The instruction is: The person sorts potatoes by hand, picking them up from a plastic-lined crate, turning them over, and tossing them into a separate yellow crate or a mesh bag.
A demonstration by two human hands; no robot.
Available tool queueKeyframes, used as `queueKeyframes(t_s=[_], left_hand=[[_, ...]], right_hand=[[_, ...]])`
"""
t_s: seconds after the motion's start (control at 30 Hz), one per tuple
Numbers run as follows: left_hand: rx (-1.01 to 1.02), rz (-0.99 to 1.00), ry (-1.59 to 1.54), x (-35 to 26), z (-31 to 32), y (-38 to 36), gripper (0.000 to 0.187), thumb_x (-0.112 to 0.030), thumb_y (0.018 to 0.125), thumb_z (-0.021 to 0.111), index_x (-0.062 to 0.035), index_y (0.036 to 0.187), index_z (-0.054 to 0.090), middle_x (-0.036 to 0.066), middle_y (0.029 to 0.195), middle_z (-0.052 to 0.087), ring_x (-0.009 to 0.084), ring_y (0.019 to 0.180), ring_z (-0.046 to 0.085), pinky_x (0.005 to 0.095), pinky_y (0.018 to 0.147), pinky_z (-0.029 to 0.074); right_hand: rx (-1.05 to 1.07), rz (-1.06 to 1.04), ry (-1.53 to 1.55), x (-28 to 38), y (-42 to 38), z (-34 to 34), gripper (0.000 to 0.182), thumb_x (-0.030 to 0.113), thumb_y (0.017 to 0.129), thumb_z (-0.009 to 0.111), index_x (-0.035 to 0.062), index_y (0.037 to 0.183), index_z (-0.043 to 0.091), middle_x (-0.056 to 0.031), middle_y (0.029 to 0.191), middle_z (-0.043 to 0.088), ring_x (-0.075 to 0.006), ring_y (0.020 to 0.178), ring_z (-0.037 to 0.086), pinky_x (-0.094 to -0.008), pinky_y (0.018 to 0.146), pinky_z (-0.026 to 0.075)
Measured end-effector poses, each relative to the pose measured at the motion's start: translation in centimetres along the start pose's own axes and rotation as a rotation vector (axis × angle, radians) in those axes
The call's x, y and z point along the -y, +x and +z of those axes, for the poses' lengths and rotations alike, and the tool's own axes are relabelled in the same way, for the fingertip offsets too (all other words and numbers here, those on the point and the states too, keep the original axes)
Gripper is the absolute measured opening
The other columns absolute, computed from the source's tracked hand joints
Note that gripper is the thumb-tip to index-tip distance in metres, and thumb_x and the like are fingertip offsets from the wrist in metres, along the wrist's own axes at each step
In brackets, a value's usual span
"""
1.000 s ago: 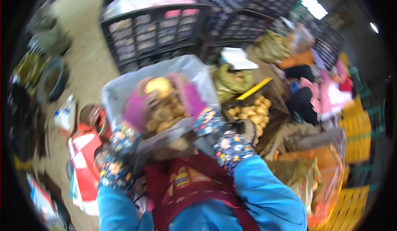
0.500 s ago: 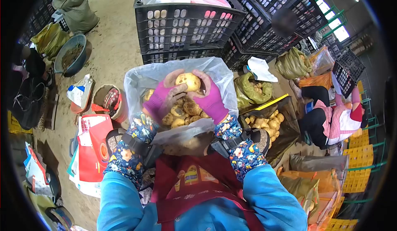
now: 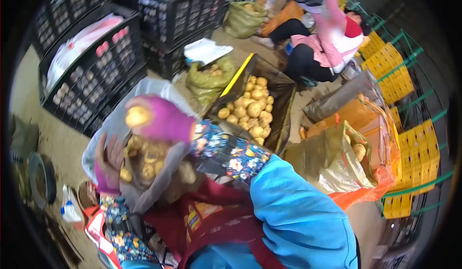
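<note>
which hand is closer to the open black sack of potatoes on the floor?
Right. The right hand, holding a potato, is just beside the black sack. The left hand sits on the clear bag's far side.

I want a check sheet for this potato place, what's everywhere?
Surface: sandy dirt floor.
Job's things: one yellow-brown potato; clear plastic bag of potatoes in the lap.
Clutter: black sack of loose potatoes, green mesh bag, orange plastic bag.
Grippers: right hand, pink glove, holds the potato; left hand grips the bag's edge.
Cables: nothing seen.
Surroundings: stacked black plastic crates, yellow crates, seated person in pink.
</note>
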State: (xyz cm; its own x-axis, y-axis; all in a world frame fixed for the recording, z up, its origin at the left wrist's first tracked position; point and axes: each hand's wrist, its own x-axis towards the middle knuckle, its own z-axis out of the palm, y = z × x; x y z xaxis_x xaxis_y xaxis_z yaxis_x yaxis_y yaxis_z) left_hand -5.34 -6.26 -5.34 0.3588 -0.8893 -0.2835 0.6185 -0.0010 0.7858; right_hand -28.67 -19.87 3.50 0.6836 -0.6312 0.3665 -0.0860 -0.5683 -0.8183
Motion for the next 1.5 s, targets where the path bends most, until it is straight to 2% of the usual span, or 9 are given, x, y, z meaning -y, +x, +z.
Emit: queueKeyframes(t_s=[0.3,0.37,0.57,0.93,1.03,1.17,1.23,1.43,1.5], left_hand=[[-0.027,0.03,0.059,0.2,-1.2,0.0,0.061,-0.054,0.098,0.046,-0.0193,0.149,0.042,0.011,0.148,0.046,0.0227,0.128,0.053,0.0289,0.096,0.045],[-0.03,0.022,0.033,0.3,-1.2,0.1,0.065,-0.059,0.097,0.046,-0.019,0.148,0.042,0.012,0.147,0.047,0.0237,0.128,0.052,0.0305,0.097,0.045],[-0.111,-0.043,-0.09,-0.3,-2.2,1.2,0.074,-0.067,0.094,0.045,-0.0156,0.148,0.041,0.013,0.146,0.047,0.0271,0.128,0.051,0.0358,0.102,0.044],[-0.139,0.081,-0.266,-1.9,-3.7,0.5,0.068,-0.059,0.101,0.039,-0.0058,0.144,0.044,0.014,0.135,0.056,0.0225,0.115,0.059,0.0339,0.097,0.048],[-0.2,0.128,-0.266,-3.3,-2.6,-0.5,0.07,-0.058,0.101,0.038,-0.0012,0.142,0.043,0.016,0.131,0.058,0.0225,0.113,0.059,0.0343,0.096,0.048],[-0.276,0.129,-0.209,-4.4,-1.2,-0.6,0.072,-0.058,0.102,0.037,0.002,0.141,0.043,0.018,0.129,0.057,0.0243,0.114,0.058,0.0353,0.098,0.046],[-0.315,0.12,-0.185,-4.9,-0.7,-0.6,0.074,-0.059,0.101,0.036,0.0023,0.141,0.043,0.019,0.129,0.057,0.0267,0.116,0.057,0.0366,0.101,0.043],[-0.349,0.078,-0.227,-5.5,-0.8,0.2,0.072,-0.059,0.101,0.037,0.0006,0.14,0.045,0.019,0.13,0.057,0.0274,0.12,0.056,0.0369,0.102,0.042],[-0.344,0.077,-0.228,-5.4,-0.9,0.0,0.069,-0.058,0.101,0.037,-0.0006,0.139,0.046,0.018,0.131,0.057,0.0273,0.12,0.056,0.0368,0.102,0.042]], right_hand=[[-0.415,0.556,-0.127,-26.1,-24.0,-21.4,0.041,0.026,0.084,0.074,0.0054,0.117,0.062,-0.011,0.097,0.068,-0.0203,0.092,0.067,-0.0331,0.081,0.054],[-0.437,0.659,-0.544,-24.8,-25.1,-21.9,0.043,0.029,0.086,0.072,0.0055,0.12,0.061,-0.0132,0.099,0.068,-0.0226,0.091,0.067,-0.0329,0.08,0.054],[-0.318,0.567,-0.353,-18.1,-12.2,-22.6,0.052,0.034,0.088,0.071,0.0042,0.128,0.057,-0.0176,0.111,0.067,-0.028,0.103,0.066,-0.0365,0.088,0.053],[0.699,0.039,-0.417,-17.5,9.6,-4.3,0.045,0.028,0.091,0.069,0.0034,0.128,0.059,-0.0132,0.112,0.067,-0.0215,0.104,0.064,-0.0355,0.09,0.051],[0.744,0.305,-0.319,-20.6,11.5,1.0,0.042,0.026,0.089,0.069,0.0051,0.124,0.062,-0.0122,0.111,0.068,-0.0219,0.1,0.066,-0.0348,0.086,0.052],[1.109,0.127,-0.709,-31.3,9.1,6.7,0.042,0.031,0.084,0.067,0.0112,0.12,0.066,-0.0157,0.11,0.07,-0.0287,0.102,0.067,-0.0398,0.087,0.053],[1.3,0.329,-0.925,-25.1,7.6,10.0,0.041,0.034,0.081,0.066,0.0137,0.117,0.067,-0.0171,0.108,0.07,-0.0314,0.101,0.067,-0.0425,0.089,0.053],[0.84,0.366,-1.469,-34.6,0.4,14.9,0.037,0.034,0.091,0.057,0.0175,0.123,0.065,-0.012,0.114,0.069,-0.0288,0.111,0.065,-0.0493,0.086,0.052],[1.115,0.513,-1.259,-33.3,2.5,14.0,0.057,0.037,0.077,0.072,0.0148,0.128,0.063,-0.0122,0.124,0.065,-0.0291,0.117,0.062,-0.046,0.092,0.051]])
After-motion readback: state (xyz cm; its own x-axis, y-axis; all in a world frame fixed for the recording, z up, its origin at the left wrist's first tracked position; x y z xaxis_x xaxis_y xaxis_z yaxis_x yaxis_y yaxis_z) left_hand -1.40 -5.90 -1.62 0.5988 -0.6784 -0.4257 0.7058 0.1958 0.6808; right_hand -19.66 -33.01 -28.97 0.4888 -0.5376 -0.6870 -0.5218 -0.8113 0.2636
